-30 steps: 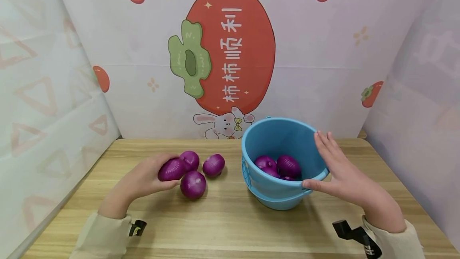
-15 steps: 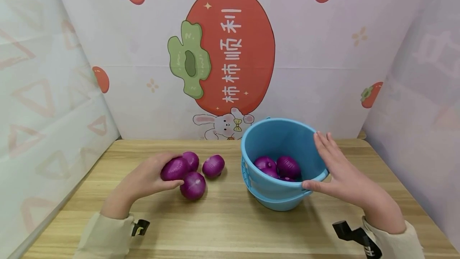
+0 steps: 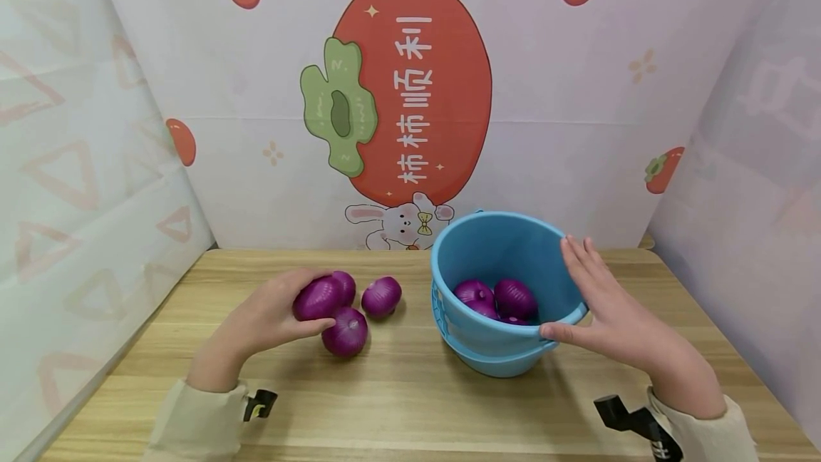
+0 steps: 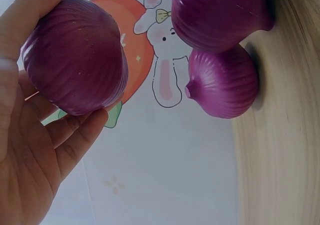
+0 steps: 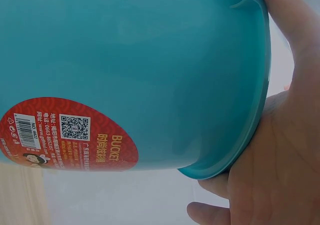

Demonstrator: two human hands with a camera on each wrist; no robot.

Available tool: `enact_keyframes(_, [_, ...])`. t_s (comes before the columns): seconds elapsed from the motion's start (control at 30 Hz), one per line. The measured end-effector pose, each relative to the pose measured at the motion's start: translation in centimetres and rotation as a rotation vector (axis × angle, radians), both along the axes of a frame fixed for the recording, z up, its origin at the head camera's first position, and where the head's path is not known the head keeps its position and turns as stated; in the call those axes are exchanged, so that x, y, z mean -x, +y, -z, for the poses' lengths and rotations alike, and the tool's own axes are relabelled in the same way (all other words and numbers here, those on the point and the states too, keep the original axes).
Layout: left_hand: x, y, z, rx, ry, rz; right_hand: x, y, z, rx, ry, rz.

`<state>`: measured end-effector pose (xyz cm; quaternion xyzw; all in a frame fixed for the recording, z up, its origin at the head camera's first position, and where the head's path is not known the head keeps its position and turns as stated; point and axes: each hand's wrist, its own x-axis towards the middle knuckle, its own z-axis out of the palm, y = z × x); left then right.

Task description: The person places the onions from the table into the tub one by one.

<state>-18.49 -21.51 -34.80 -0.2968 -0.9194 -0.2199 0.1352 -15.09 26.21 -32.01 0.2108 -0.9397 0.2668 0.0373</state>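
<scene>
My left hand (image 3: 266, 314) grips a red onion (image 3: 317, 298), its thumb and fingers round the sides. The left wrist view shows that onion (image 4: 75, 57) raised off the wooden surface. Right beside it in the head view lie a front onion (image 3: 345, 332), a partly covered back one (image 3: 346, 287) and another (image 3: 381, 296) a little to the right. My right hand (image 3: 612, 312) rests against the right rim of a blue bucket (image 3: 500, 351), fingers straight and spread, thumb at the near rim. Several onions (image 3: 515, 298) lie inside the bucket.
Everything stands on a wood-grain table (image 3: 385, 412). Behind it hangs a white cloth (image 3: 545, 162) printed with a large persimmon and a rabbit. Pale cloth walls close off both sides. The bucket's handle hangs down round its front.
My left hand has shifted slightly to the right with its onion, which now covers more of the back onion. The right hand and the bucket have stayed put.
</scene>
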Motion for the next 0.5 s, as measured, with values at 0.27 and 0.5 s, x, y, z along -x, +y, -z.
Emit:
enact_keyframes(0.27, [-0.12,0.59,-0.34,-0.009,0.007,0.011,-0.07,0.00,-0.02,0.008,0.001,-0.005])
enact_keyframes(0.5, [-0.34,0.86,-0.56,0.000,0.022,0.027,-0.06,0.00,-0.02,0.012,-0.001,-0.007])
